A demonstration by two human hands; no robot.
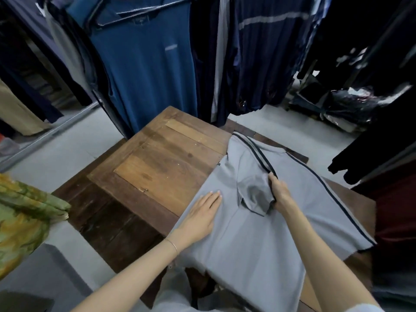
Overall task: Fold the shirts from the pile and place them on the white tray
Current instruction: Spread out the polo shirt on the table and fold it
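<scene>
The grey shirt [258, 235] lay spread over the right part of the wooden table [146, 176], its near edge hanging off the side closest to the person. Far to the left, a crumpled green and yellow cloth [24, 212] sat off the table, apart from the shirt. Behind the table's left half a blue shirt [146, 64] hung from a rack, with darker garments beside it. The left hand [200, 217] lay flat on the grey shirt's left edge, fingers straight and close together, pressing the fabric down; a thin bracelet [173, 245] circled that wrist. Just right of it, in the middle of the shirt, the collar [254, 194] stood bunched up, and the right hand [280, 193] gripped it, fingers curled round the fabric. Dark stripes ran from that spot, one pair toward the far corner, another along the sleeve to the right edge. Further right hung black and dark red clothes [387, 136], close beside the table.
</scene>
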